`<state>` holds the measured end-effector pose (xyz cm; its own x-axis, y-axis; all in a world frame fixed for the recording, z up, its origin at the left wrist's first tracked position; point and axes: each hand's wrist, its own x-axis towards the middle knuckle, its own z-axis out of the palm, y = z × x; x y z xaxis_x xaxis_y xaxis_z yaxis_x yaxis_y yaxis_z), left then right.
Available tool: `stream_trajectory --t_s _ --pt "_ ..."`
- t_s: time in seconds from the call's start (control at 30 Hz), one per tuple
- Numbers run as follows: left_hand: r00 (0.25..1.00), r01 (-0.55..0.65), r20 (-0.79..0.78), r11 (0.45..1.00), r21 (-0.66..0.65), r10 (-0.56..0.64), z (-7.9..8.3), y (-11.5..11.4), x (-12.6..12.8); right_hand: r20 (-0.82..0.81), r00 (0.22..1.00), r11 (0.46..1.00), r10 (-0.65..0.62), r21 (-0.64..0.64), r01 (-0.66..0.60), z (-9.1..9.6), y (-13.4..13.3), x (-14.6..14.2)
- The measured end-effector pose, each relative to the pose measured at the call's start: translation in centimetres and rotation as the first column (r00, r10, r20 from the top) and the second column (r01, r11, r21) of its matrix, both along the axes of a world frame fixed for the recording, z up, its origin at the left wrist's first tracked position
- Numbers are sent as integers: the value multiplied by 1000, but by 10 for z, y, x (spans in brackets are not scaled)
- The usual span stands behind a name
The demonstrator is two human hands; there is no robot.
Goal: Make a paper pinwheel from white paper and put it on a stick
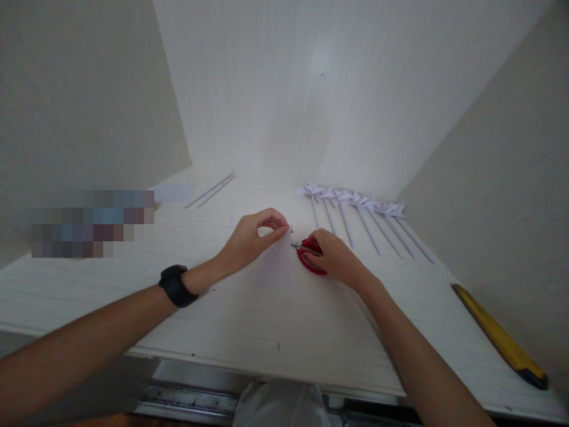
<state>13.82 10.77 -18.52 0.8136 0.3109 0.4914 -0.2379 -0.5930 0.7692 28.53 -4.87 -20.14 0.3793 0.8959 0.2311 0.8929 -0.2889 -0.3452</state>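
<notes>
Head view: pale walls [275, 89] enclose a white worktop [249, 332] on three sides. A white paper sheet [281, 261] hangs from the left hand [253, 237], its top pinched between the fingers. Red-handled scissors [316, 271] sit in the right hand [335, 252], fingers curled around the handles, blades just beside the sheet's right edge.

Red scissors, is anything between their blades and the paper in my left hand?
Nothing visible: the red scissors in your right hand point toward the edge of the white paper, with no other object between.
</notes>
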Motion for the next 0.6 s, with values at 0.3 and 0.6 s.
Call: stream_trajectory --t_s 0.3,0.6 --pt "967 -85 248 990 115 54 7 1 -1 -712 698 984 -79 58 170 13 3 -4" --pt "957 -67 284 997 37 54 5 1 1 -816 566 924 119 299 237 18 11 -14"
